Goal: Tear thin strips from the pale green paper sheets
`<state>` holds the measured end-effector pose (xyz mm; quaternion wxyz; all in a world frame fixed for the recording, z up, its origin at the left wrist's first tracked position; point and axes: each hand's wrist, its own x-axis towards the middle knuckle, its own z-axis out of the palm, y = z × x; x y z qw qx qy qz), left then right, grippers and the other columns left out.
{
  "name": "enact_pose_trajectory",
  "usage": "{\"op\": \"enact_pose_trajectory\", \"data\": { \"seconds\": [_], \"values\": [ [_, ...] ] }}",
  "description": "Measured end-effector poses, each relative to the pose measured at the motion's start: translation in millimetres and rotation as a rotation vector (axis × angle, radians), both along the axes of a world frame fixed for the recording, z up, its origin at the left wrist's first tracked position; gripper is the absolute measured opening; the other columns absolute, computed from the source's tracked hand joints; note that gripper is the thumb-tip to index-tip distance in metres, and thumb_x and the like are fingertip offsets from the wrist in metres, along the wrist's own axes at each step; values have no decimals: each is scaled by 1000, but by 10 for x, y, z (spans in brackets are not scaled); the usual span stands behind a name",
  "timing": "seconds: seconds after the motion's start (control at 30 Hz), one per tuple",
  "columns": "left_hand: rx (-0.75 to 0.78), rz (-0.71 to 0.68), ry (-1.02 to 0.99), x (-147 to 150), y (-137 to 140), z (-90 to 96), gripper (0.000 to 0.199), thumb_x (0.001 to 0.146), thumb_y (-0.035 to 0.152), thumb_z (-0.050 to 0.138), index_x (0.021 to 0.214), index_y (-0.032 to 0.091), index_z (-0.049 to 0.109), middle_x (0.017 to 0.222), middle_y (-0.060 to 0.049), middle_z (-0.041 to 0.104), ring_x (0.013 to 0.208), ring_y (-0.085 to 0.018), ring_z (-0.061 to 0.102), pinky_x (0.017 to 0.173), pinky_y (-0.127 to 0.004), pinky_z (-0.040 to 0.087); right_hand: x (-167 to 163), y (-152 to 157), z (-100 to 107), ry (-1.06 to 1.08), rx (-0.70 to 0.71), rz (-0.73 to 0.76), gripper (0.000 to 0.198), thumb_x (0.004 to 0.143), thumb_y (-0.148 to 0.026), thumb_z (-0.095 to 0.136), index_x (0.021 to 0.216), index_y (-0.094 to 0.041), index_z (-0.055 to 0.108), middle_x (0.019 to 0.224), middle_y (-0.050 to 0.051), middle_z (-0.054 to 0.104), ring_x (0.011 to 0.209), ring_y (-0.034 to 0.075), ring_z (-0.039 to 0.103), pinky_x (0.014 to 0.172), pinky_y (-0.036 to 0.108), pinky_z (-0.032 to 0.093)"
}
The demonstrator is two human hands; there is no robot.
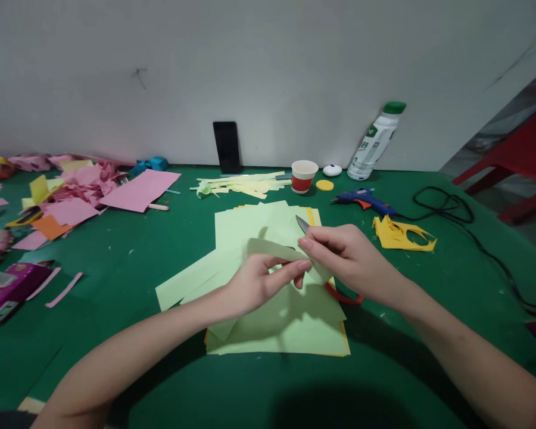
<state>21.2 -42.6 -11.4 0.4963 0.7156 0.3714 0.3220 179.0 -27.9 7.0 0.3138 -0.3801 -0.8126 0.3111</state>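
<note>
My left hand (268,280) is closed, pinching a small piece of light green paper (268,246) between thumb and fingers. Opposite it, my right hand (343,253) has its thumb and fingertips pressed together at the same paper; the exact grip is partly hidden. Scissors show on either side of my right hand, a pointed metal blade (302,224) beyond the fingers and a red handle (346,296) below; their middle is covered. Underneath both hands lies a stack of light green sheets (277,333), with yellow-orange paper edges showing.
Along the wall stand a phone (227,148), paper cup (304,177) and leaning bottle (375,146). A blue glue gun (366,201) with black cord and a cut yellow piece (402,234) lie right. Paper strips (245,183) lie behind the stack; pink scraps (84,190) spread left.
</note>
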Motion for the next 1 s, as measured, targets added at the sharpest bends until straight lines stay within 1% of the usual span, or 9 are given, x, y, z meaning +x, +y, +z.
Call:
{"op": "enact_pose_trajectory", "data": {
  "seconds": [0.1,0.2,0.27,0.33,0.43,0.6,0.73,0.87,1.0],
  "values": [
    [79,-11,15,-10,15,20,32,87,30,41,59,14,47,59,2,46,57,-9,40,57,-22,34,-8,-2,-17,5,90,-86,35,85,-23,39,52,-18,30,47,-6,27,44,7,26,42,22,21],
    [123,10,29,-31,29,39,33,86,28,42,56,14,41,54,4,38,51,-7,33,50,-21,28,11,0,-11,-4,79,-74,33,85,-25,40,54,-18,32,49,-5,29,45,7,27,42,22,21],
    [89,15,23,-40,29,35,35,85,31,43,55,15,38,51,5,31,48,-6,26,45,-21,23,26,6,-1,-17,63,-47,33,85,-25,40,54,-18,30,49,-6,27,46,7,25,42,22,20],
    [4,-1,25,-40,26,21,38,84,34,44,53,15,36,48,6,27,45,-5,23,41,-21,19,29,14,5,-31,50,-24,34,85,-25,40,53,-18,28,49,-6,25,46,7,24,42,22,19],
    [-114,-27,2,-28,26,0,41,84,35,44,49,15,37,44,6,33,40,-4,28,39,-20,22,11,15,-2,-48,60,-29,34,84,-23,40,53,-18,28,49,-6,26,46,6,24,42,22,20],
    [-118,-24,-59,-31,37,-9,38,85,35,43,53,14,44,47,4,41,44,-6,38,45,-20,33,-13,-4,-21,-8,85,-144,32,83,-23,41,53,-18,32,48,-6,28,45,6,26,42,22,21],
    [-27,-2,-61,-44,52,-6,35,85,32,44,56,14,47,49,4,44,47,-6,41,49,-20,35,13,3,-1,-29,-20,-81,28,84,-27,41,58,-17,40,51,-6,34,46,6,28,41,21,22],
    [-84,-17,-16,-23,63,0,30,81,30,50,56,13,49,50,3,48,47,-6,45,48,-19,36,33,18,13,-48,-31,-41,30,85,-26,40,56,-17,38,50,-6,30,47,6,26,42,21,21],
    [-112,-26,-22,4,47,20,34,83,30,46,53,13,49,49,1,49,48,-7,45,49,-20,37,16,11,-13,-41,-8,-39,31,84,-25,41,54,-17,35,49,-6,30,46,6,26,42,22,21]
  ]
}}
